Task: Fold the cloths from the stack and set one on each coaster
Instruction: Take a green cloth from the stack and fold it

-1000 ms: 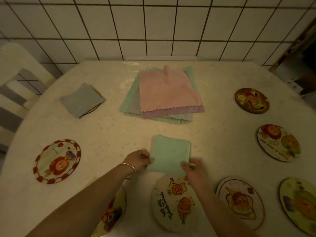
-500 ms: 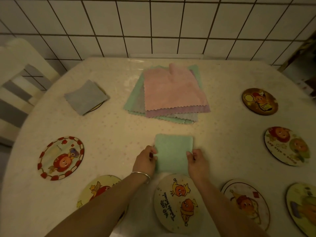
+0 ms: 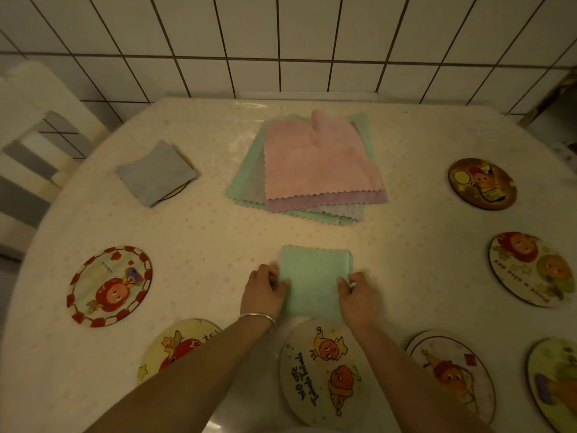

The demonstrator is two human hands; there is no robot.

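A folded green cloth [image 3: 313,279] lies flat on the table in front of me. My left hand [image 3: 265,292] pinches its left edge and my right hand [image 3: 359,295] pinches its right edge. Behind it sits the stack of unfolded cloths [image 3: 315,164], pink on top. A folded grey cloth [image 3: 156,173] rests on a coaster at the far left. Just below the green cloth is a bare round coaster [image 3: 321,373] with two orange figures. Several other picture coasters ring the table, among them a red-rimmed coaster [image 3: 109,285] and a dark coaster [image 3: 482,183].
The round table [image 3: 203,245] has a pale spotted cover and butts against a white tiled wall [image 3: 281,42]. A white chair with grey stripes [image 3: 28,164] stands at the left. More coasters lie along the right edge [image 3: 535,268] and near edge [image 3: 452,373].
My hands have slid up along the sides of the green cloth, squaring it. The view has shifted slightly; the cloth stays in place on the table.
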